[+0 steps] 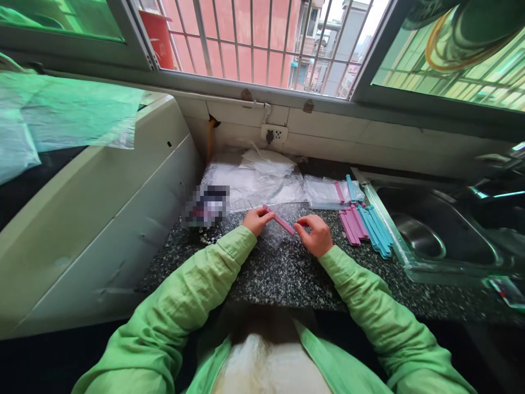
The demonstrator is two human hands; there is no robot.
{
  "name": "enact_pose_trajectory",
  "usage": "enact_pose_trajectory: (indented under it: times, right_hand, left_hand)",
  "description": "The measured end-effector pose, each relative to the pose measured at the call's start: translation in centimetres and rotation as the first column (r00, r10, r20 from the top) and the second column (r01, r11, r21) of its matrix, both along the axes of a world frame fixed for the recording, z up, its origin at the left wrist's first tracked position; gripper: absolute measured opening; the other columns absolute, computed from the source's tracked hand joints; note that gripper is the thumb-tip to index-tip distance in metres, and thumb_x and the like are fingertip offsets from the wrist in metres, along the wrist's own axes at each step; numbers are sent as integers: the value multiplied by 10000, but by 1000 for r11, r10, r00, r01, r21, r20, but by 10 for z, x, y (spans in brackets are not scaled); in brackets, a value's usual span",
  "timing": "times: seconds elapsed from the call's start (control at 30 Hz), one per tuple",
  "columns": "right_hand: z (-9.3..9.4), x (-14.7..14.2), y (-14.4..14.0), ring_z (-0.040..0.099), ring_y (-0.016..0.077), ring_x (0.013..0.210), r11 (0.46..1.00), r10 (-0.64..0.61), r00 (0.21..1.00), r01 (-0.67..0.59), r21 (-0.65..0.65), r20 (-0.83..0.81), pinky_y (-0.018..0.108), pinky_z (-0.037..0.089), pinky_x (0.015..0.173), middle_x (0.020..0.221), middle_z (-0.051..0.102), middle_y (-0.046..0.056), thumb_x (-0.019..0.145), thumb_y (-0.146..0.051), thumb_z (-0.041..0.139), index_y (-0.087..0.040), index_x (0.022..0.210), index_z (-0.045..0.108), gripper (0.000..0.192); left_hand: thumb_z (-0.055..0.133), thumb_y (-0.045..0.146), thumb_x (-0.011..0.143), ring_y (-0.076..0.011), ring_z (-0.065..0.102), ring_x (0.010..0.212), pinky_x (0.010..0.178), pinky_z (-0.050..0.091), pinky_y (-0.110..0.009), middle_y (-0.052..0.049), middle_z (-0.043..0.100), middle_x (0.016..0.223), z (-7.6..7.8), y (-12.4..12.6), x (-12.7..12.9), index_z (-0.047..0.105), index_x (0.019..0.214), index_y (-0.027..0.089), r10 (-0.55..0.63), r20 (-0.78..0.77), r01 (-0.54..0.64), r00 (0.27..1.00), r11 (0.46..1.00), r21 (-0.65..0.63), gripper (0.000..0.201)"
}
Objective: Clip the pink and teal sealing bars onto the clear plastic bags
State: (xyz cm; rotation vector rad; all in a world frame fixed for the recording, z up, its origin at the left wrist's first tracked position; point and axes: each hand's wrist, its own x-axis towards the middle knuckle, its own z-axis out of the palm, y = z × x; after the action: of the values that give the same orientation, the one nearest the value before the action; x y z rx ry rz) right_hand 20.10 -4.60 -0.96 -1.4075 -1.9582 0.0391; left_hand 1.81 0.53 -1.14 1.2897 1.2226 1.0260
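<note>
My left hand [256, 220] pinches a slim pink bag-sealing clip [281, 220] near its upper end. The clip slants down to the right over the counter. Beside its lower end is my right hand [315, 234], fingers curled and thumb and forefinger close together. Whether these fingertips hold the clip's tip or a bit of film is too small to tell. Under the clip lies a clear plastic bag [275, 234], hard to see on the speckled stone. To the right, several pink clips [351, 225] lie next to several blue clips [375, 231].
Clear plastic sheets [258, 183] cover the counter's back. A stack of clear bags [324, 192] carries a pink and a blue clip. A metal sink [418, 235] is on the right, a pale appliance [123, 208] on the left. A blurred-out packet [207, 206] lies left of my hands.
</note>
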Motion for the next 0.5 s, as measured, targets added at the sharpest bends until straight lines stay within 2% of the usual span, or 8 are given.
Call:
enact_pose_trajectory:
  times: [0.17,0.33,0.5]
  right_hand:
    - [4,-25,3,525,160,743,990,43,997,-50,131,56,279,389,704,745,608,39,806,-339,501,-185,783,586,178]
    - [1,-32,5,500,166,744,989,0,986,-26,147,170,287,343,687,755,607,28,778,-378,549,-195,782,595,188]
    - [-3,-31,3,484,150,703,986,-21,978,-13,166,206,284,301,661,698,602,9,780,-350,550,-197,723,584,166]
  left_hand:
    - [599,325,564,-111,441,583,626,360,-249,33,507,529,1,0,0,581,576,129,-21,-11,21,1000,1000,12,197]
    - [592,317,561,-111,445,586,641,364,-252,26,518,539,4,-3,1,579,575,128,-51,7,51,999,998,24,190]
    - [596,291,560,-114,470,601,675,376,-257,24,534,547,7,-7,3,583,573,127,-95,43,95,995,995,6,165]
